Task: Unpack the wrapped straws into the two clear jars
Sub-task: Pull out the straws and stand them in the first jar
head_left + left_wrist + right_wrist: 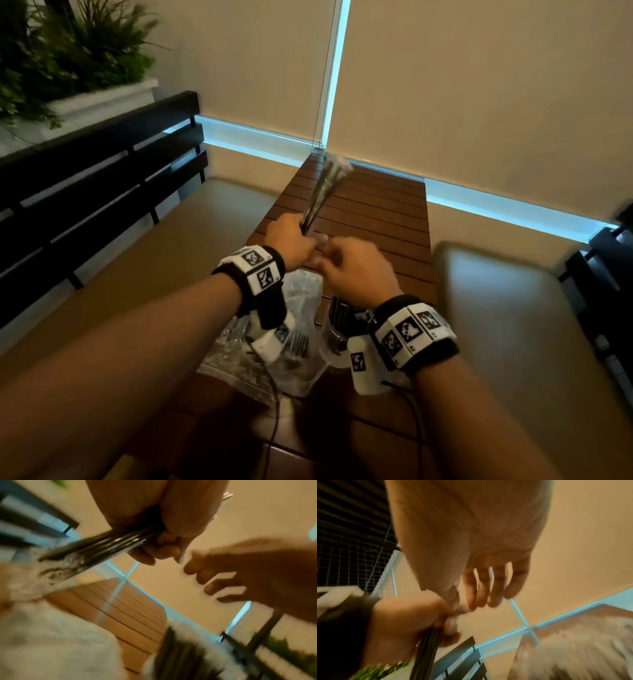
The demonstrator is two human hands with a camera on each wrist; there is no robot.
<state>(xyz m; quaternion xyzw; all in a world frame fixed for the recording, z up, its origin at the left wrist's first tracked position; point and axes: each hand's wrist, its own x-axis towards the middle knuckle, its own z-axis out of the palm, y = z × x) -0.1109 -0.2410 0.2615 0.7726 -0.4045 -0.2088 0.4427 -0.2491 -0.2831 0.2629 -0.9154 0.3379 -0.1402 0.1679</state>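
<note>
My left hand (298,236) grips the lower end of a bundle of dark straws (325,185) in a clear wrapper, which points up and away over the wooden table (376,212). The left wrist view shows the same bundle (96,545) fanning out from the fist. My right hand (329,262) hovers just right of the left hand, its fingers (481,591) relaxed and holding nothing. Below my wrists stands a clear jar (339,329) with dark straws in it, partly hidden by the right wrist.
Crumpled clear bags (260,356) with more wrapped straws lie on the table under my left forearm. A dark slatted bench back (102,192) and a planter (85,51) are on the left. Beige cushions flank the narrow table.
</note>
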